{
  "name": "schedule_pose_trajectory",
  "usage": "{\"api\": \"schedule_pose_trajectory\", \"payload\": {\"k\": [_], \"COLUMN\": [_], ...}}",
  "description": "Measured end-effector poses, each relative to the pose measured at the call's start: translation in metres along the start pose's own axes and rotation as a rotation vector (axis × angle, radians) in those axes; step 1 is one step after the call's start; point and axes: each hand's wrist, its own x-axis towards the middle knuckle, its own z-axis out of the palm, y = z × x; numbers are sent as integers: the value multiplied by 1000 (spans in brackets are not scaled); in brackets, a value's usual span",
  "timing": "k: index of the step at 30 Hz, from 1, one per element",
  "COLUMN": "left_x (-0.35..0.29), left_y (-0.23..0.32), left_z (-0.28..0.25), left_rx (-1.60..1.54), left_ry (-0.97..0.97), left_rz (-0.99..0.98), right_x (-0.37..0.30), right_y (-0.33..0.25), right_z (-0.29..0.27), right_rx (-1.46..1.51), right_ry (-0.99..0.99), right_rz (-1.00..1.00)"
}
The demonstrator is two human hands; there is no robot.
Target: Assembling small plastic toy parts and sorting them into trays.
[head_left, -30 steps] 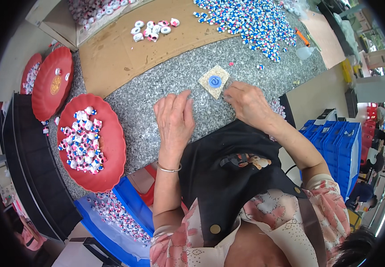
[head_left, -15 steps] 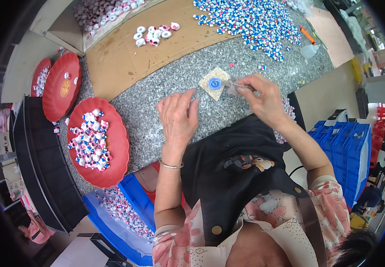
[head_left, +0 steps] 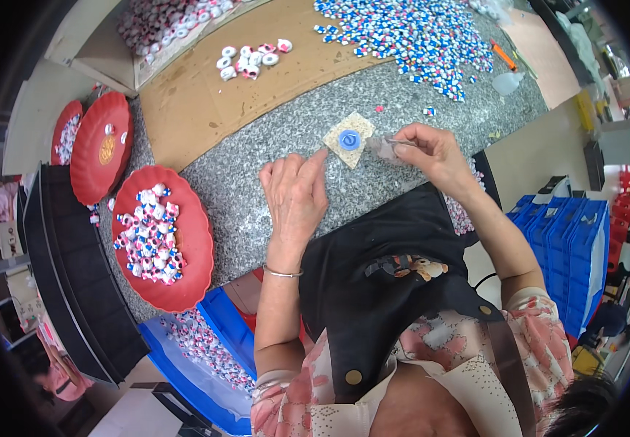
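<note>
A small greyish translucent piece (head_left: pixel 383 148), too blurred to identify, sits pinched between the thumb and fingers of the right hand (head_left: pixel 435 156), just right of a pale square pad (head_left: pixel 350 162). On the pad lies a round blue piece (head_left: pixel 349 140). The left hand (head_left: pixel 293 191) is palm down, fingers loosely bent and released, its index fingertip close to the pad's left corner; whether they touch, I cannot tell. Beneath is a grey speckled tabletop (head_left: pixel 235 197). Further left, a scalloped red plate (head_left: pixel 198 244) holds a heap of small painted figures (head_left: pixel 151 240). Beyond the pad, white-and-pink pieces (head_left: pixel 248 63) lie on brown cardboard (head_left: pixel 191 120), with a large spread of blue-and-white pieces (head_left: pixel 413 44) to their right.
</note>
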Motion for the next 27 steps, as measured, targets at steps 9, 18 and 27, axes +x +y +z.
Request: {"api": "schedule_pose_trajectory", "payload": {"k": [9,18,27], "left_x": [-5,-16,3], "left_y": [1,-3,20], "left_z": [2,1,12], "left_rx": [-160,-88,155], "left_ry": [35,191,139], "left_rz": [-169,-517,-404], "right_x": [-23,28,131], "right_y": [-15,37,70], "right_z": [-148,-342,-614], "right_rx": [58,-235,-235], "right_ry": [337,870,1224], "right_rz": [-119,-238,-93]}}
